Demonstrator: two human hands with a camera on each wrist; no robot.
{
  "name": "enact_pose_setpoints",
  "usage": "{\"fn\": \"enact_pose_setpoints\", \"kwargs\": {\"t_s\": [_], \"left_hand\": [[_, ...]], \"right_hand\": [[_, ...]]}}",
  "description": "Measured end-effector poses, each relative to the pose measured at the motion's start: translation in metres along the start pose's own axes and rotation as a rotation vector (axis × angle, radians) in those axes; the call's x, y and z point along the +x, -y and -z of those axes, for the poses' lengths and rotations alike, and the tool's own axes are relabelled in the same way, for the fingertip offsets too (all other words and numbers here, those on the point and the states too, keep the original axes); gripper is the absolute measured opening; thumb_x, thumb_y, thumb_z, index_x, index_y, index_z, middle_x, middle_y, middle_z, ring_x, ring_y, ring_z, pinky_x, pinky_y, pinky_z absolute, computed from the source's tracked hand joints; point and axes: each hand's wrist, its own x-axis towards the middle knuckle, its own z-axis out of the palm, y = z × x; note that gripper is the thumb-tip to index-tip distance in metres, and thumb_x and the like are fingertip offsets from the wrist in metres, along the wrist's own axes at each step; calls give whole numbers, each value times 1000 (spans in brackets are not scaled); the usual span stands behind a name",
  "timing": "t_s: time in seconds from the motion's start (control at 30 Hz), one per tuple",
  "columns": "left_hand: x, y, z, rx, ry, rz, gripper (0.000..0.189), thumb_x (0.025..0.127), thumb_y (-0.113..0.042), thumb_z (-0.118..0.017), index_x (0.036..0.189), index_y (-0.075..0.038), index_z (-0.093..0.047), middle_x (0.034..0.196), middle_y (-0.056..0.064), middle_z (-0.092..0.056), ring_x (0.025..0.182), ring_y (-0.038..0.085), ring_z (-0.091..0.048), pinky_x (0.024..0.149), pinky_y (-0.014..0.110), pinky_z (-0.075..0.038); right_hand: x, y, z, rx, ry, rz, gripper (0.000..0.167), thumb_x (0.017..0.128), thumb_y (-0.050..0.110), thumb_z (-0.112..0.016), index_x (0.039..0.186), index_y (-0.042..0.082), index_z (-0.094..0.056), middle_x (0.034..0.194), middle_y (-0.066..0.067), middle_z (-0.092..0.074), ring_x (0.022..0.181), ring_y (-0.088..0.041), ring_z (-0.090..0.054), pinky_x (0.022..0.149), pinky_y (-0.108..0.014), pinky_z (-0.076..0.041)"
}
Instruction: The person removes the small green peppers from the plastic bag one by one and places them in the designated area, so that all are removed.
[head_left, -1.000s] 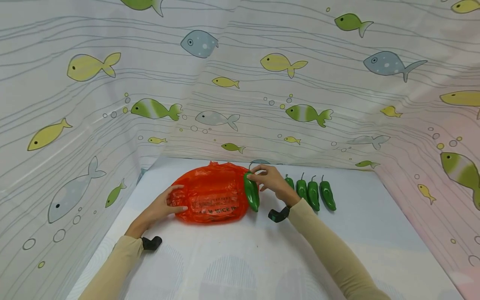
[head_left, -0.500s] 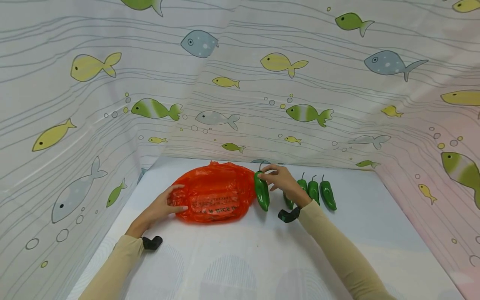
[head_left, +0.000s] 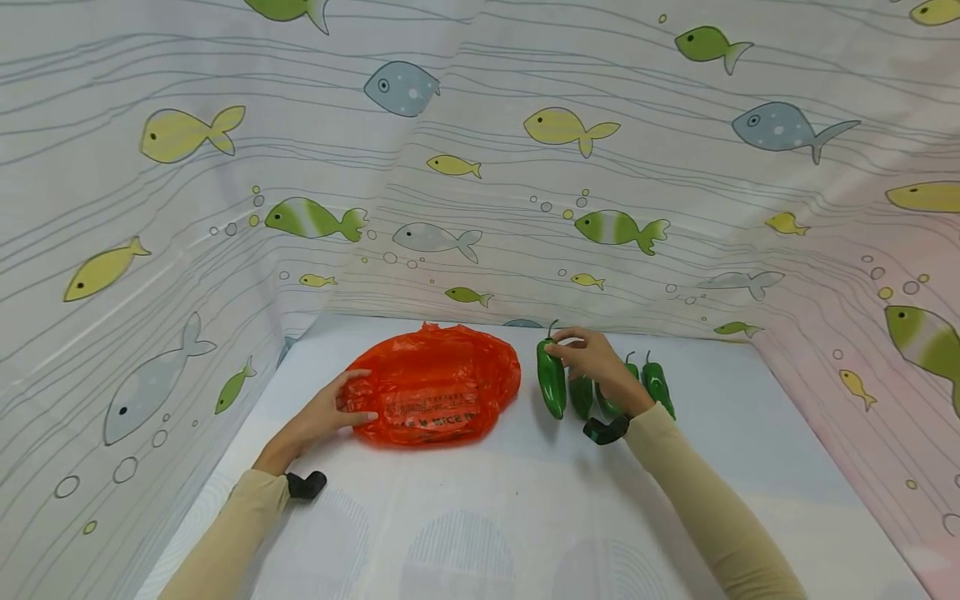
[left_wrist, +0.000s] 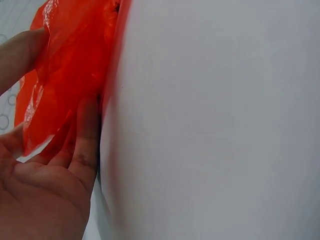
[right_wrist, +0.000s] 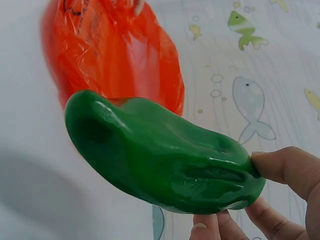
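My left hand (head_left: 322, 410) grips the left end of a red plastic bag (head_left: 427, 383), fingers and thumb spread around it. In the left wrist view, red film (left_wrist: 75, 55) partly covers the fingers. My right hand (head_left: 596, 360) pinches a glossy green chili pepper (head_left: 552, 383) near its stem end. The pepper hangs tip down, to the right of the bag and apart from it. Close up in the right wrist view, the pepper (right_wrist: 160, 155) lies between thumb and fingers, with the bag (right_wrist: 115, 55) behind it.
Several more green chili peppers (head_left: 656, 387) lie in a row at the back right, partly hidden by my right hand and wrist. A fish-print sheet (head_left: 495, 192) walls in the white table (head_left: 480, 500) at the back and sides.
My right hand has moved right with the pepper, away from the bag's right side and in front of the row of peppers. The left hand and bag have barely moved.
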Motion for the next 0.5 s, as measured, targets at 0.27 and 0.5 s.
{"fn": "enact_pose_setpoints", "kwargs": {"t_s": [0.27, 0.5], "left_hand": [[2, -2, -1, -6, 8, -4, 86, 88, -23, -84, 157, -15, -33, 153, 24, -36, 133, 43, -46, 98, 39, -52], [0, -2, -1, 0, 10, -12, 86, 89, -22, -83, 157, -13, -32, 153, 25, -35, 133, 43, -45, 96, 35, -52]], "right_hand": [[-6, -7, 19, 23, -15, 7, 52, 96, 42, -74, 133, 8, -61, 120, -15, -69, 100, -30, -61, 91, -56, -54], [-13, -12, 36, 13, -43, -11, 55, 96, 42, -73, 137, 7, -59, 128, -16, -66, 103, -29, -61, 93, -57, -53]]}}
